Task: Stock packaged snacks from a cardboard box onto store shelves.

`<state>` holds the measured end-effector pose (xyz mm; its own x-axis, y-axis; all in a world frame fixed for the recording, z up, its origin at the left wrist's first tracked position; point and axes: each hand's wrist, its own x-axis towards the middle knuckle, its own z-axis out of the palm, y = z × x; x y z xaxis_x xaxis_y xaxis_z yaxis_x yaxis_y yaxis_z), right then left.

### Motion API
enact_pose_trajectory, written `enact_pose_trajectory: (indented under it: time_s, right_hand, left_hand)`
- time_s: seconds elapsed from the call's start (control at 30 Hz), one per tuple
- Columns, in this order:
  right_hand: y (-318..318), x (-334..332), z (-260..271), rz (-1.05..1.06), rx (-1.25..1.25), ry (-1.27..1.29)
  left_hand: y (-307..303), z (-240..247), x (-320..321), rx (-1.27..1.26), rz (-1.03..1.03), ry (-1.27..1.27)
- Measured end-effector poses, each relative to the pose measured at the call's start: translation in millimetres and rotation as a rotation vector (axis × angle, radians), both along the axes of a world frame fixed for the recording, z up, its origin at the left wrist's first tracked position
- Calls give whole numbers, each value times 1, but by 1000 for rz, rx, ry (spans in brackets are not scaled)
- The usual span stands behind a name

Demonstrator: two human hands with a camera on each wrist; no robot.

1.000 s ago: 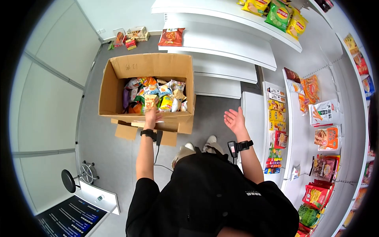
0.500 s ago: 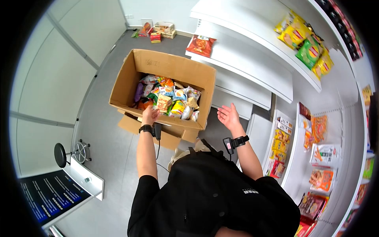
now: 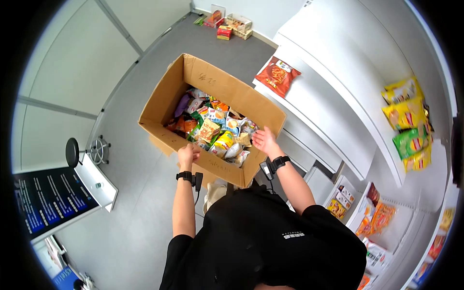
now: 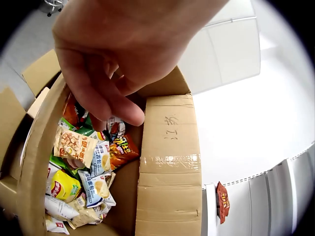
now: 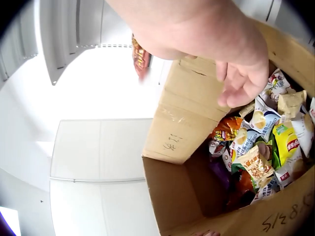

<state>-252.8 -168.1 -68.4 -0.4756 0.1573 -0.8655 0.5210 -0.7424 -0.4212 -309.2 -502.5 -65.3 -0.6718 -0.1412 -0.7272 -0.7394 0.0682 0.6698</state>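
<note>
A large cardboard box (image 3: 229,88) full of snack packets stands before me. My left hand (image 3: 188,154) is over its near rim in the head view; in the left wrist view its fingers hang loosely curled, with nothing in them. A tan snack bag (image 3: 209,130) lies on top of the pile, just beyond that hand. My right hand (image 3: 265,141) hovers at the box's right end, palm up and fingers relaxed, holding nothing. Close to it are a small tan packet (image 3: 244,139) and a yellow chip bag (image 3: 224,141). Blue-and-white bread packets (image 5: 264,118) show below the right fingers.
White shelves (image 3: 333,111) run along the right, with a red snack bag (image 3: 278,76) on one and yellow and green chip bags (image 3: 411,140) higher up. A stool (image 3: 72,152) and a screen (image 3: 53,198) stand at left. Small boxes (image 3: 237,24) sit by the far wall.
My left hand has let go of the tan snack bag, which now lies on the pile, and drawn back to the near rim. My right hand has moved left over the box. The view has turned.
</note>
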Motion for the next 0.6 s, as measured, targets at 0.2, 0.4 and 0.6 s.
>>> enact_pose_trajectory:
  time_s: [0.2,0.4,0.6]
  right_hand:
    - [3,-55,-80,96,-64,-171]
    - [8,-81,-129,219,-57,-267]
    - [12,-105,-168,291,-57,-320]
  left_hand:
    - [5,2,-4,-80,62,-44]
    - [8,14,-4,-60,84,-71]
    - [13,21,-7,-103,124,-104]
